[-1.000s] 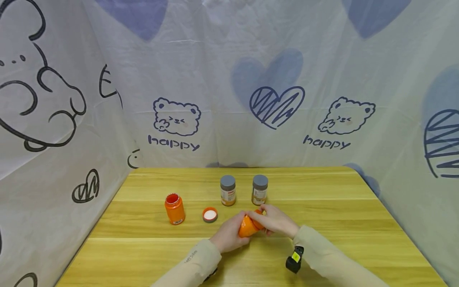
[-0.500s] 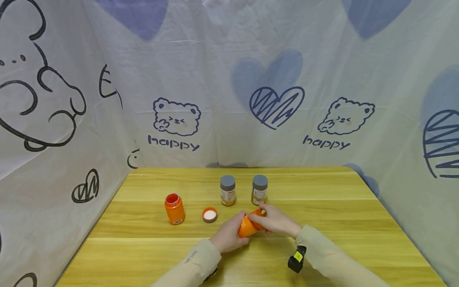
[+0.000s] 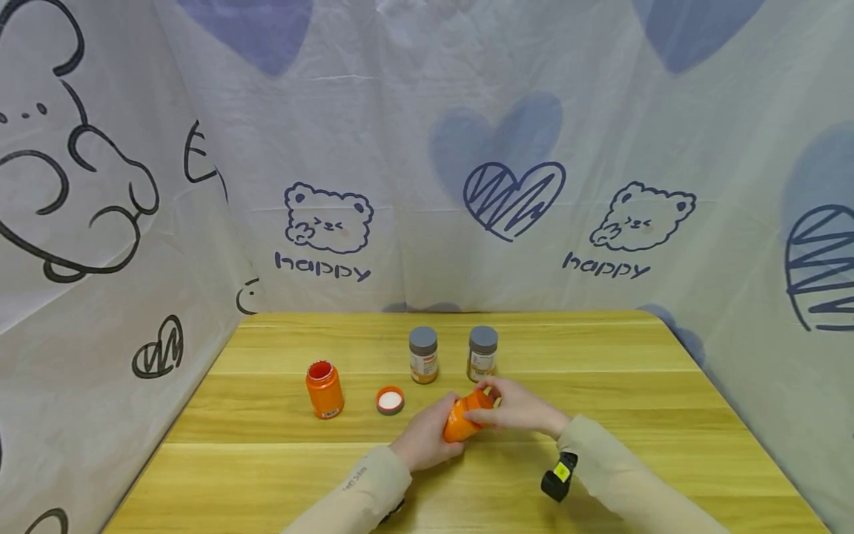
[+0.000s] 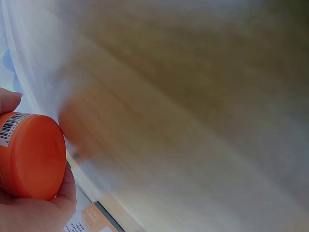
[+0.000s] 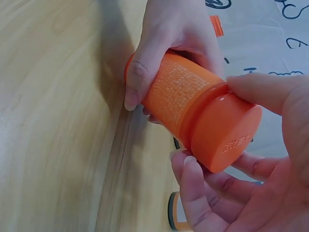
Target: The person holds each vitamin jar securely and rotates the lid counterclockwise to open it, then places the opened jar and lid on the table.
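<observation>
Head view: the left hand (image 3: 427,437) has its grip wrapped round the fat part of an orange bottle (image 3: 459,424). The bottle leans, bottom end in the left hand, top end pointing right and away. The right hand (image 3: 523,408) is nearer that top, its thumb and fingers pinching the orange cap (image 5: 227,135). Past the left hand, a loose lid (image 3: 390,401) lies upside down; an open orange jar (image 3: 326,397) stands farther left. Two grey-topped jars (image 3: 423,362) stand farther back on the bench (image 3: 600,356). Behind hangs a white cloth (image 3: 414,133).
</observation>
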Motion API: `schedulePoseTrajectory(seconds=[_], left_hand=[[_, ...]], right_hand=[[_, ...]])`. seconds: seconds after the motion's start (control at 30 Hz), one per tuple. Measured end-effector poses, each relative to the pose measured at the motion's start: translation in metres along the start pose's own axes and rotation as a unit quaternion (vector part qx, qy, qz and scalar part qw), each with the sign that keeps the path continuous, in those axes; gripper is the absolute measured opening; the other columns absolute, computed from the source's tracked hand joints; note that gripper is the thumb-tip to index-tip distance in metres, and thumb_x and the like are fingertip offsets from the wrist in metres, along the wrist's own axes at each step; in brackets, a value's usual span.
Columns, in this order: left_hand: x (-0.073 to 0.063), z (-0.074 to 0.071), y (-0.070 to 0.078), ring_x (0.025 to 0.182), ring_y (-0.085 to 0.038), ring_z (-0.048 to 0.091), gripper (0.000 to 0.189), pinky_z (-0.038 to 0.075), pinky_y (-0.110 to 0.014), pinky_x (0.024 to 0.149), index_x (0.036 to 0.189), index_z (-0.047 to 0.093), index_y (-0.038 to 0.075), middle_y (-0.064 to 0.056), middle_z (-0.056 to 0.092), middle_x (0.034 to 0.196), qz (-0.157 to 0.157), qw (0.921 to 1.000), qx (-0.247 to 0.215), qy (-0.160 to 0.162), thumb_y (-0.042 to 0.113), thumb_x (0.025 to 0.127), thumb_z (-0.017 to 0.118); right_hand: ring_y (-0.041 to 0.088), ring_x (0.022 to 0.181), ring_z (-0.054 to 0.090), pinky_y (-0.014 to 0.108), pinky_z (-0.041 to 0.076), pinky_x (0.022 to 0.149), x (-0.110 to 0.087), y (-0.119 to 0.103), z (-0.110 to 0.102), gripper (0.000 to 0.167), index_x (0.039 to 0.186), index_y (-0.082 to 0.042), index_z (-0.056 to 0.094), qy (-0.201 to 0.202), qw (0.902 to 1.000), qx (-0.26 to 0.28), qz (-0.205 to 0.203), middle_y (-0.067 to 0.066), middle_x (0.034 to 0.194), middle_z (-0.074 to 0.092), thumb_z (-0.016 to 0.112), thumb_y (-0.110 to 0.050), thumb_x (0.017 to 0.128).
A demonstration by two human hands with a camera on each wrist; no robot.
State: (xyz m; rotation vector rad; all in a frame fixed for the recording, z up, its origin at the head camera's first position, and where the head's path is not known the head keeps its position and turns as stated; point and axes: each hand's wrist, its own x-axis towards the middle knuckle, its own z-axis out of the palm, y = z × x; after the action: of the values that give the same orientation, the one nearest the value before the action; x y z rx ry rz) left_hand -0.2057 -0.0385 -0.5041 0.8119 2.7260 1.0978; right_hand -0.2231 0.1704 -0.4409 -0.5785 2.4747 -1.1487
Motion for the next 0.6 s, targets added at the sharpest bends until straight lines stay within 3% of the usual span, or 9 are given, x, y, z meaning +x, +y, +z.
schedulePoseTrajectory(seconds=[0.23,0.47,0.6], left_hand=[[0.0001,0.0009,-0.0012,0.092,-0.008,0.058,0.053,0.051,-0.03,0.086,0.121,0.051,0.017,0.003,0.064,0.106,0.001,1.0,-0.001,0.002,0.01,0.078,0.081],[-0.0001,0.0004,-0.0004,0.088,-0.008,0.057,0.052,0.05,-0.028,0.084,0.121,0.051,0.016,0.003,0.063,0.102,0.005,1.0,0.0,0.007,0.009,0.078,0.08],[-0.0002,-0.0003,0.0008,0.089,-0.008,0.057,0.052,0.05,-0.029,0.085,0.122,0.051,0.016,0.003,0.063,0.103,0.002,1.0,-0.003,0.006,0.009,0.079,0.08]], right_hand=[[0.02,0.085,0.06,0.029,0.052,0.071,-0.0022,-0.0008,-0.0042,0.048,0.117,-0.002,0.059,0.002,0.9988,-0.034,-0.035,0.013,0.105,0.063,0.081,-0.027,0.082],[0.022,0.097,0.063,0.04,0.056,0.087,-0.0021,-0.0003,-0.0037,0.053,0.121,0.001,0.063,0.003,0.9986,-0.037,-0.038,0.013,0.111,0.067,0.084,-0.02,0.078],[0.024,0.099,0.065,0.042,0.057,0.088,-0.002,-0.0007,-0.0036,0.052,0.122,0.001,0.064,-0.002,0.999,-0.03,-0.035,0.013,0.113,0.068,0.085,-0.016,0.077]])
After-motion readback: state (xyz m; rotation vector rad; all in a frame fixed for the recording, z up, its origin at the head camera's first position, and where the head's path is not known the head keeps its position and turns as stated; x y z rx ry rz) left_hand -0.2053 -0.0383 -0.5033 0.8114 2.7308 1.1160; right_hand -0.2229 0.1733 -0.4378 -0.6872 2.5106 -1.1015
